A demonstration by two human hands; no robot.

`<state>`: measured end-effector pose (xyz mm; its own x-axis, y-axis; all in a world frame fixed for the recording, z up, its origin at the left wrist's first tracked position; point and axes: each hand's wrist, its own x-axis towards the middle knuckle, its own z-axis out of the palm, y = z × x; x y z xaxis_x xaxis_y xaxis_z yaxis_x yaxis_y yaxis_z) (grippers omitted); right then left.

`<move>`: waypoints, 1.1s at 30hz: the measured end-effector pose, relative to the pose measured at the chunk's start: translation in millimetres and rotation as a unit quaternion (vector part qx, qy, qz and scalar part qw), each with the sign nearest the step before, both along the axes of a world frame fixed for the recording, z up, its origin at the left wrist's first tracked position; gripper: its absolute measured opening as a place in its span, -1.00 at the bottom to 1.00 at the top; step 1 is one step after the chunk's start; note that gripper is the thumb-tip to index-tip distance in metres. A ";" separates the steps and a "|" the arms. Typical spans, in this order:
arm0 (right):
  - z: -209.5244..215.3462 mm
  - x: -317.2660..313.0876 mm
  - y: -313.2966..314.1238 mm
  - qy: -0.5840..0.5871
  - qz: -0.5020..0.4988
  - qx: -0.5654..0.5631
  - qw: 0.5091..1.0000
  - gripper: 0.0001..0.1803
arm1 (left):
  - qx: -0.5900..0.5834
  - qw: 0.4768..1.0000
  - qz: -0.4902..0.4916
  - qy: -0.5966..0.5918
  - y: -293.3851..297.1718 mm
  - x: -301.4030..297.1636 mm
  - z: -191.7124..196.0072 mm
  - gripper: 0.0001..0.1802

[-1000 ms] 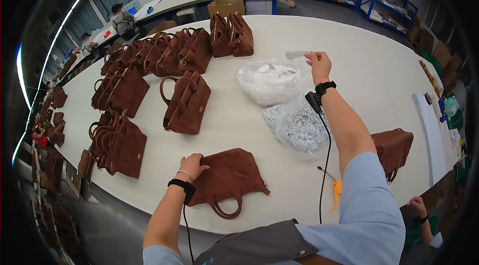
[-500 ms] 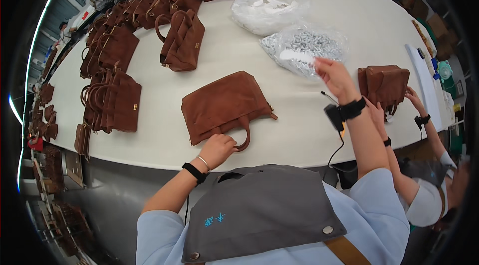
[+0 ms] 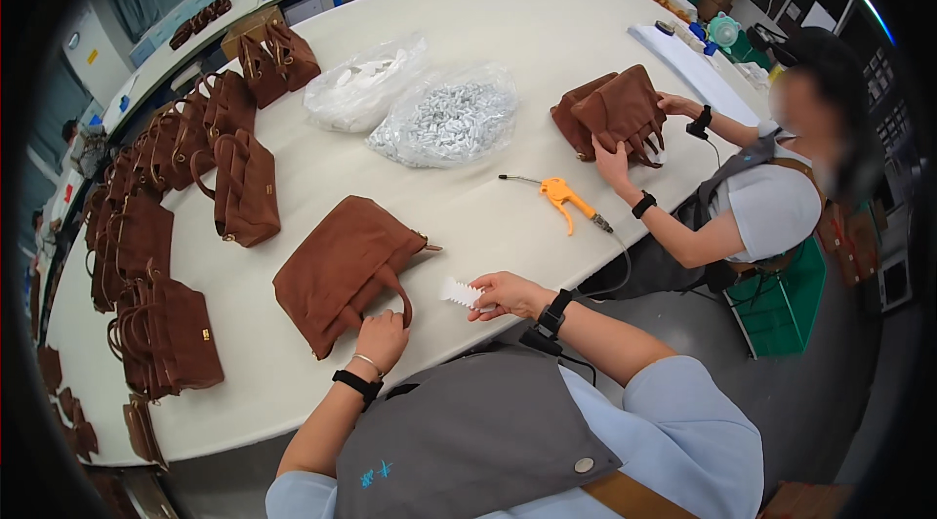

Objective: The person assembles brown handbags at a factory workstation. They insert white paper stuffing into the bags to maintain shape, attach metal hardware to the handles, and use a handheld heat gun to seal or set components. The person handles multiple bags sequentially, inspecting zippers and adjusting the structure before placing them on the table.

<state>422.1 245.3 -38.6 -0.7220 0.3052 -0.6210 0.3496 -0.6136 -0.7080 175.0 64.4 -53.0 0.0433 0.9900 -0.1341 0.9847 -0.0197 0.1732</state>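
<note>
A brown leather handbag (image 3: 337, 270) lies on its side on the white table in front of me. My left hand (image 3: 385, 341) is closed on its handle (image 3: 395, 296) at the near edge. To the right, my right hand (image 3: 509, 295) pinches a small white piece with a zigzag edge (image 3: 461, 292) above the table edge, close to the handbag but apart from it. Farther off, a clear plastic bag of small silvery-grey packets (image 3: 454, 119) lies beside another clear bag of white pieces (image 3: 366, 80).
An orange air blow gun (image 3: 566, 199) with a hose lies on the table to the right. Beyond it a co-worker (image 3: 747, 197) handles another brown bag (image 3: 615, 114). Several finished-looking brown handbags (image 3: 171, 333) stand in rows along the left of the table (image 3: 527, 16).
My right hand has come back from over the clear bag of packets to beside the handbag, holding the white piece. My left hand stays on the handle. The view has turned right.
</note>
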 end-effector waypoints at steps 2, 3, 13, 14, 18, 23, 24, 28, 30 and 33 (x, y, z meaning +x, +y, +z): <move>-4.8 -4.7 -5.6 -0.033 0.030 0.017 0.999 -0.79 | 0.024 0.999 0.001 -0.023 1.0 -4.7 11.1 -0.79; -5.1 -12.0 -9.0 -0.032 0.048 0.019 0.998 -0.78 | 0.045 0.998 0.003 -0.033 1.3 -7.4 18.6 -0.79; -27.0 -98.8 -57.0 0.142 0.059 -0.195 0.969 -0.47 | 0.091 0.982 0.041 -0.160 0.8 -21.1 50.0 -0.77; -34.5 -103.2 -56.3 0.157 0.052 -0.222 0.961 -0.42 | 0.070 0.983 0.046 -0.162 2.0 -23.3 49.2 -0.74; -51.1 -111.0 -56.0 0.162 0.006 -0.284 0.945 -0.47 | 0.079 0.982 0.075 -0.157 2.3 -17.3 59.7 -0.67; -55.4 -114.8 -57.7 0.118 0.008 -0.275 0.954 -0.63 | 0.022 0.968 0.113 -0.224 3.9 -20.9 54.2 -0.59; -55.8 -113.2 -57.7 0.114 0.011 -0.278 0.954 -0.66 | 0.006 0.963 0.113 -0.243 6.1 -22.8 50.5 -0.54; -45.8 -102.5 -58.1 0.075 0.066 -0.226 0.969 -0.74 | 0.036 0.956 0.157 -0.245 2.3 -13.0 45.8 -0.34; -50.6 -96.5 -56.1 0.090 0.090 -0.215 0.968 -0.77 | 0.060 0.953 0.177 -0.240 0.0 -7.7 36.7 -0.30; -52.3 -90.5 -57.7 0.026 0.086 -0.080 0.993 -0.77 | 0.077 0.959 0.166 -0.215 -1.2 -3.3 17.8 -0.36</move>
<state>331.7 187.7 -90.9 -0.7878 0.0745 -0.6114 0.4243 -0.6539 -0.6264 171.7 63.1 -35.2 -0.2597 0.9654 -0.0254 0.7790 0.2249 0.5854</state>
